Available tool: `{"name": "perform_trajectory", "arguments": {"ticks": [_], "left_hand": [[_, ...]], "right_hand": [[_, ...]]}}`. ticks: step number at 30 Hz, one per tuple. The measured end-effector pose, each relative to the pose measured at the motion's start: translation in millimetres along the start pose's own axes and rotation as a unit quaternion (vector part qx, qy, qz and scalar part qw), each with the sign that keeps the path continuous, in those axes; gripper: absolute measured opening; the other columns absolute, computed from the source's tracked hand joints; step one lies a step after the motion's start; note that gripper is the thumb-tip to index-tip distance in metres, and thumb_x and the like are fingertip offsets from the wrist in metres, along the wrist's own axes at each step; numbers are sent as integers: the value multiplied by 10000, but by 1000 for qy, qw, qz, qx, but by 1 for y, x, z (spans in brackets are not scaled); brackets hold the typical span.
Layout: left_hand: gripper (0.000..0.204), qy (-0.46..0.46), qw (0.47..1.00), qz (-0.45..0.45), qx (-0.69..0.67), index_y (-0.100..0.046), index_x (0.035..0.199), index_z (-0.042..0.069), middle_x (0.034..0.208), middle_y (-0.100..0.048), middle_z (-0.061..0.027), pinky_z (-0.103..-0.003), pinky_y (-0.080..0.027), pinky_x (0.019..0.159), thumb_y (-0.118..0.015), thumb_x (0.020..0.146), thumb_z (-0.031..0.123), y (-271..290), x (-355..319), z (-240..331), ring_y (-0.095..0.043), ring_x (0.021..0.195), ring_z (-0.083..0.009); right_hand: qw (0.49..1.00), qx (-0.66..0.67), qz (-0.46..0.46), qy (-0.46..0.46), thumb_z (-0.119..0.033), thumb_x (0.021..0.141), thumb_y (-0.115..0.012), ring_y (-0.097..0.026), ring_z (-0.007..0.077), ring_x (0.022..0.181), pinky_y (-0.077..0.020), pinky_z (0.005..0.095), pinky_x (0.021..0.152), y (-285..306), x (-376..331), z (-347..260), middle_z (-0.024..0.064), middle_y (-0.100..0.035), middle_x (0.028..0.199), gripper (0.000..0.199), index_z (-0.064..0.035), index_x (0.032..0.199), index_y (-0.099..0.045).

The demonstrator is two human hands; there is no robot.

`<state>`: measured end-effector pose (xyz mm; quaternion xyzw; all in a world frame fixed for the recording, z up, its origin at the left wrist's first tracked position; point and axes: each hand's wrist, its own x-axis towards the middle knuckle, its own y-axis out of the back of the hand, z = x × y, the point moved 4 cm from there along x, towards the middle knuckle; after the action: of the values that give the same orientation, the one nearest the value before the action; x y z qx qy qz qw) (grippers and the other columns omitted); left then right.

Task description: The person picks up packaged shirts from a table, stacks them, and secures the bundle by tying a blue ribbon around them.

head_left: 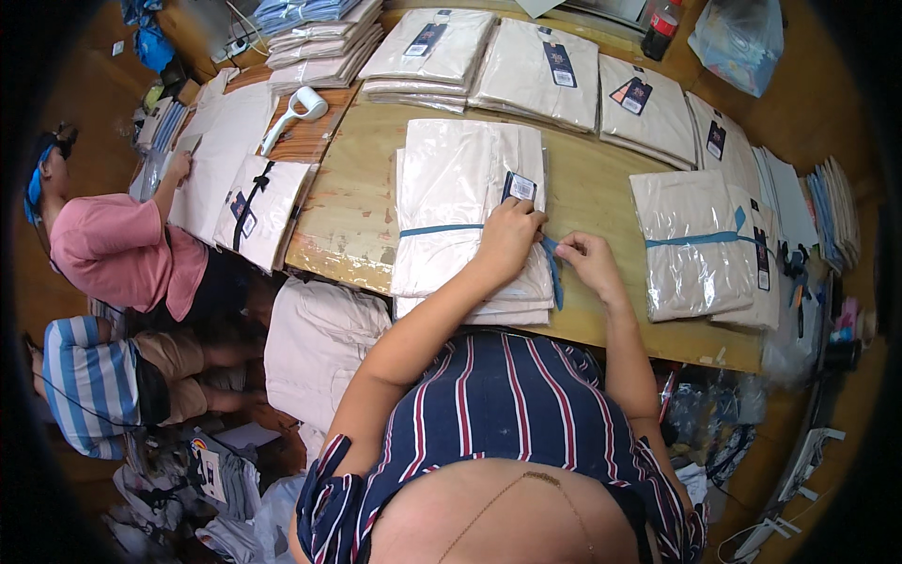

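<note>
The bagged cream bundle (456, 179) lies lengthwise near-to-far on the table (348, 202), its blue strip (442, 229) running left-right. The left hand (513, 231) curls on top, its hold unclear from here; the right hand (585, 260) — nearer the strip's loose end — pinches it.

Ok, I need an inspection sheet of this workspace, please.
Surface: yellowish wooden table, scuffed at left.
Job's things: stack of bagged cream garments before the person, blue band across it; another banded bundle at right.
Clutter: white handheld tool at left; dark drink bottle at the far side.
Hands: left hand on the stack by a dark tag; right hand at the band's right end, grip unclear.
Cables: white plugs and cords, upper left.
Surroundings: person in pink top and person in striped top, both left.
</note>
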<state>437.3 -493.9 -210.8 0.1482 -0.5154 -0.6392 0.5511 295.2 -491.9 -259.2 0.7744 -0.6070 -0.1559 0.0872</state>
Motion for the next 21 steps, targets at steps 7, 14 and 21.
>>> {"name": "perform_trajectory", "arguments": {"ticks": [7,14,21], "left_hand": [[227,-40,999,14,-25,-590,840,44,720,-545,-99,-352,-416,639,-567,614,45,-5,-5,-4,-506,723,-261],[152,-65,997,47,11,-594,771,44,690,-537,-92,-350,-411,635,-547,628,25,15,-2,0,-499,696,-269],[132,138,947,119,-263,-543,818,14,756,-545,-38,-224,-383,705,-465,728,-44,97,-33,-74,-504,780,-121]], "right_hand": [[998,60,-30,-1,-80,723,-560,-425,61,552,-345,193,499,49,-56,-49,-10,-498,611,107,26,735,-554],[992,107,49,-33,-78,752,-541,-370,28,519,-305,168,469,104,-74,-19,-38,-458,596,78,-1,760,-544],[994,59,81,-43,-62,754,-519,-399,37,518,-323,172,466,105,-47,5,-21,-484,605,70,2,751,-546]]}}
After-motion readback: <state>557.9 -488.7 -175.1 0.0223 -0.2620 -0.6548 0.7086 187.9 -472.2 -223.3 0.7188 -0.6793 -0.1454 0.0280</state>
